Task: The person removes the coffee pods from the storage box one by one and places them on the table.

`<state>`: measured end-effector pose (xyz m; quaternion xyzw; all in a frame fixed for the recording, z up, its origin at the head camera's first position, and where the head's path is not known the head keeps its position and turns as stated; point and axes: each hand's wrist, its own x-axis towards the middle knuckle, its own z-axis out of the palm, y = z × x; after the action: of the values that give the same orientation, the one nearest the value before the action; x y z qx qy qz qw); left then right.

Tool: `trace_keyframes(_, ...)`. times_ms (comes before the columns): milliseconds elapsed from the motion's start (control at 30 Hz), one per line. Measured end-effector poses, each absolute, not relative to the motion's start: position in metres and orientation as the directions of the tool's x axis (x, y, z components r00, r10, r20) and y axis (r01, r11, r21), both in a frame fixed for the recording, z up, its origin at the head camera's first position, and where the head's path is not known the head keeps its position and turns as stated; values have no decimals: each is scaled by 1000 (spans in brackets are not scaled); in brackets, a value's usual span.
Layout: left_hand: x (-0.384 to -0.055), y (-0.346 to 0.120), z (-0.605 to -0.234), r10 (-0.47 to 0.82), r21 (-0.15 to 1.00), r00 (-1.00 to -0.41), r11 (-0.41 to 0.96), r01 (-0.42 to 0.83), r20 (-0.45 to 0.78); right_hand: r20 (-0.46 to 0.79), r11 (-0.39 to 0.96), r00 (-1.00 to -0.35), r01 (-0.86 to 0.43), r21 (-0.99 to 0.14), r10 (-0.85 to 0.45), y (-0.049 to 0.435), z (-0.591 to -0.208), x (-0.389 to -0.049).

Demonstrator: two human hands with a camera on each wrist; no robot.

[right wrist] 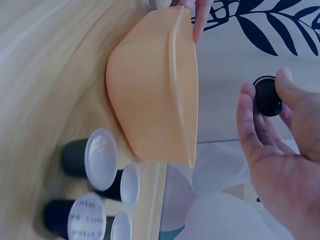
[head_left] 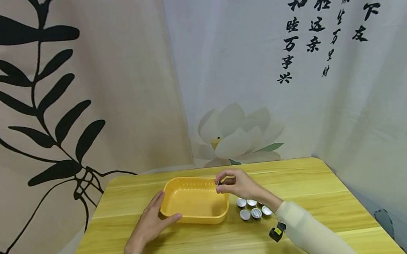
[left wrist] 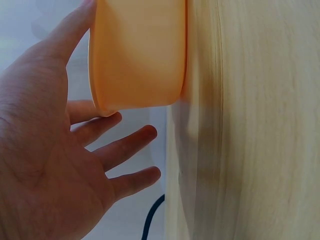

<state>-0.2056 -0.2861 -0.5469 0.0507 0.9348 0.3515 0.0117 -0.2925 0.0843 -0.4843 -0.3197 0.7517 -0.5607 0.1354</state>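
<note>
A yellow plastic basket (head_left: 197, 221) stands on the table, and nothing shows inside it. My left hand (head_left: 152, 224) rests against its left end, thumb on the near rim. In the left wrist view the fingers of that left hand (left wrist: 65, 150) are spread and fairly straight at the basket wall (left wrist: 140, 60). Above the basket's right end, my right hand (head_left: 238, 183) pinches a small black coffee capsule (right wrist: 268, 96) between thumb and fingers. Several more coffee capsules (head_left: 245, 214), dark with foil lids, stand upright to the right of the basket, below the right forearm.
The light wooden table (head_left: 185, 249) ends at a back edge close behind the basket. Behind it hangs a cloth backdrop (head_left: 142, 88) with printed black leaves, a pale flower and writing. A dark wrist camera (head_left: 278, 232) sits on the right cuff.
</note>
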Motion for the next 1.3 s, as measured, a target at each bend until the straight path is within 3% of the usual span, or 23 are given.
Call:
trace_keyframes(900, -205, -289, -546, 113, 651, -993, 752, 101, 24, 160, 308, -826, -371, -876, -540, 162, -488, -262)
trace_keyframes(1300, -206, -287, -547, 112, 661, -993, 744, 97, 19, 95, 295, -864, -269, -917, -494, 200, -499, -247)
